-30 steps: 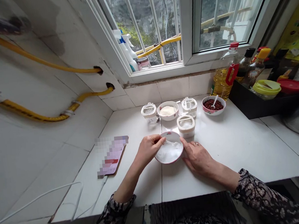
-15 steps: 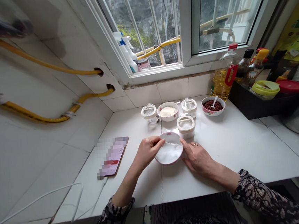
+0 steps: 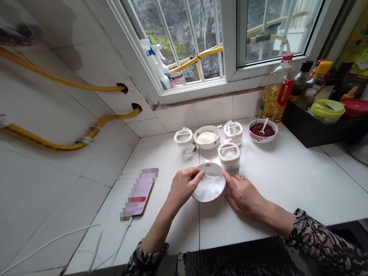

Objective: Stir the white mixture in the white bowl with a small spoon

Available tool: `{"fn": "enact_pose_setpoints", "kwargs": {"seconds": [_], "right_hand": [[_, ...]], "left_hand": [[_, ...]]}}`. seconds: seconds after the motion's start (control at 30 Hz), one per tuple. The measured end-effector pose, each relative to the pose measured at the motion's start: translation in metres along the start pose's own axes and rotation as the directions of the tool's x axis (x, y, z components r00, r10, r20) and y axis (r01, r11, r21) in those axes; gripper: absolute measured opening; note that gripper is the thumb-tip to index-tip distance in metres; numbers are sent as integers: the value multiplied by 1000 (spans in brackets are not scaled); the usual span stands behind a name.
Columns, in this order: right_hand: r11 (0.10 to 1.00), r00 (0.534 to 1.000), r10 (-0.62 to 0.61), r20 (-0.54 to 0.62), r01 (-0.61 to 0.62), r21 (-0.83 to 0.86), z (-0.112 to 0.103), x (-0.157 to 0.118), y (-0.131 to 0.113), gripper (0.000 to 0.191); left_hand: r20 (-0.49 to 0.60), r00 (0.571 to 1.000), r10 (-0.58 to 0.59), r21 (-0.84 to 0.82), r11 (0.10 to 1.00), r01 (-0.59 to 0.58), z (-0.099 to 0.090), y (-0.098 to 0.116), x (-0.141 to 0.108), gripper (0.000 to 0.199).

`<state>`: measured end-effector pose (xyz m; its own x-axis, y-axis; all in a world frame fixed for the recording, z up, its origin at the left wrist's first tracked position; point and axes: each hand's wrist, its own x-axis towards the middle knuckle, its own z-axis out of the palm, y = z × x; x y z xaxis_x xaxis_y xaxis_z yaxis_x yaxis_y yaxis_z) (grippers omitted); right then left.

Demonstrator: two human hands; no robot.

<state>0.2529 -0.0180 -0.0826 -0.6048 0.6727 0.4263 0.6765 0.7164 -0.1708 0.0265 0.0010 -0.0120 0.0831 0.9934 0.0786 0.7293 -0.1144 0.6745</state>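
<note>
A bowl of white granular contents (image 3: pixel 209 191) stands near the middle of the white counter. My left hand (image 3: pixel 185 184) pinches the handle of a small white spoon (image 3: pixel 212 177), whose far end lies in the white contents. On the bowl's right side, my right hand (image 3: pixel 244 193) grips the rim with the thumb on top; its other fingers are partly hidden. Just behind the bowl is a lidded clear jar (image 3: pixel 229 157) with white contents.
Farther back are two clear jars (image 3: pixel 184 140) (image 3: pixel 233 133), a bowl of pale powder (image 3: pixel 207 138) and a bowl of red beans (image 3: pixel 263 132) with a spoon. A phone (image 3: pixel 142 193) lies left. An oil bottle (image 3: pixel 273 98) and a black box (image 3: pixel 303 125) stand at right.
My left hand has shifted very slightly right with the spoon, whose end shows a little farther right in the bowl. My right hand still holds the rim.
</note>
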Motion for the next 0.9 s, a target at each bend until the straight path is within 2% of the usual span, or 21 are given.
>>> {"fn": "enact_pose_setpoints", "kwargs": {"seconds": [0.13,0.37,0.67,0.8,0.9], "right_hand": [[1000,1000,-6,-10,6,-4,1,0,0,78],[1000,1000,1,8,-1,2,-1,1,0,81],[1000,1000,-10,-13,10,14,-1,1,-1,81],[1000,1000,-18,-14,18,4,0,1,0,82],[1000,1000,-17,-10,17,13,1,0,0,81]], "left_hand": [[11,1000,-8,-38,999,9,0,0,0,36],[54,999,-4,-248,969,17,-7,-3,1,40],[89,993,-81,-421,900,111,-17,-6,4,41],[54,992,-110,-447,886,123,-24,-1,6,40],[-24,995,-95,-474,878,72,-26,6,14,40]]}}
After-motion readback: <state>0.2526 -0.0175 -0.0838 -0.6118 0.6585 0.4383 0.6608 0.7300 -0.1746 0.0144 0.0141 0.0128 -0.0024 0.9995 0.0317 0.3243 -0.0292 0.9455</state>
